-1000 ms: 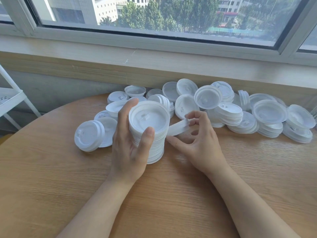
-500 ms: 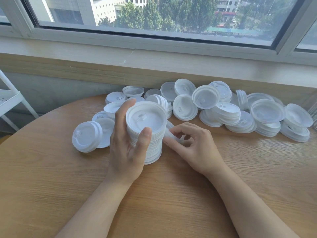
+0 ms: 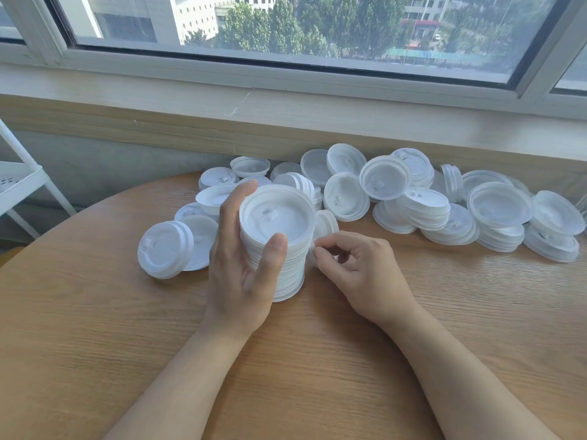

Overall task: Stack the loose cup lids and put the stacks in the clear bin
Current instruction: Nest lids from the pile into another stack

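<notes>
Loose lid (image 3: 325, 224) now tucked against the stack (image 3: 279, 249), hands closer.

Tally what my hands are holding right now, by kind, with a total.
lid stack: 1, gripped by the left hand
single lid: 1, pinched by the right hand
Total: 2

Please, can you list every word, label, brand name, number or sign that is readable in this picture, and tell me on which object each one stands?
There is no readable text.
Stacked lids and loose lids: plain white, only moulded shapes, no legible print.
Buildings outside the window: no sign readable; a red strip is too blurred to tell if it carries writing.
Wooden table: no markings.
</notes>
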Action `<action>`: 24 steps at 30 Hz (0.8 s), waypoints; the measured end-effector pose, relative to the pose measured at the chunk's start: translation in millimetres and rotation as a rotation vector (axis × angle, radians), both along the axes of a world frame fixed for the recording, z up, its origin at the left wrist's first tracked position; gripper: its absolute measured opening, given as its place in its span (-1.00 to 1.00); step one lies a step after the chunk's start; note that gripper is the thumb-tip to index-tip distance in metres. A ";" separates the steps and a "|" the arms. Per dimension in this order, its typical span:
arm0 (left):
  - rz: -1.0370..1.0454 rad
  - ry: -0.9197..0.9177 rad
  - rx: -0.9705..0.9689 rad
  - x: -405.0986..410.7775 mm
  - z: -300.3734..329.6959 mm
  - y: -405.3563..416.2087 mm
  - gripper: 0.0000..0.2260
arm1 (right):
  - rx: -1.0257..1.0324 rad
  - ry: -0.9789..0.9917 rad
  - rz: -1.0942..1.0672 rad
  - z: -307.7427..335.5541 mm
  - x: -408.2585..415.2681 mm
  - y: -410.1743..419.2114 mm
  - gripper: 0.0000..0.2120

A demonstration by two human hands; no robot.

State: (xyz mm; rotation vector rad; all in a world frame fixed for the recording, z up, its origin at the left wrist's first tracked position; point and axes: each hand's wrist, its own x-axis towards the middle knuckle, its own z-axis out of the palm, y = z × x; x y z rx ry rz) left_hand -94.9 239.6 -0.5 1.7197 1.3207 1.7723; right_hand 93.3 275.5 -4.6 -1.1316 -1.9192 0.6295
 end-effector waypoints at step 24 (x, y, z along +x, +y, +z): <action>-0.007 -0.007 0.012 0.4 0.0 1.1 -0.40 | -0.057 0.351 -0.203 6.2 0.1 0.5 -0.87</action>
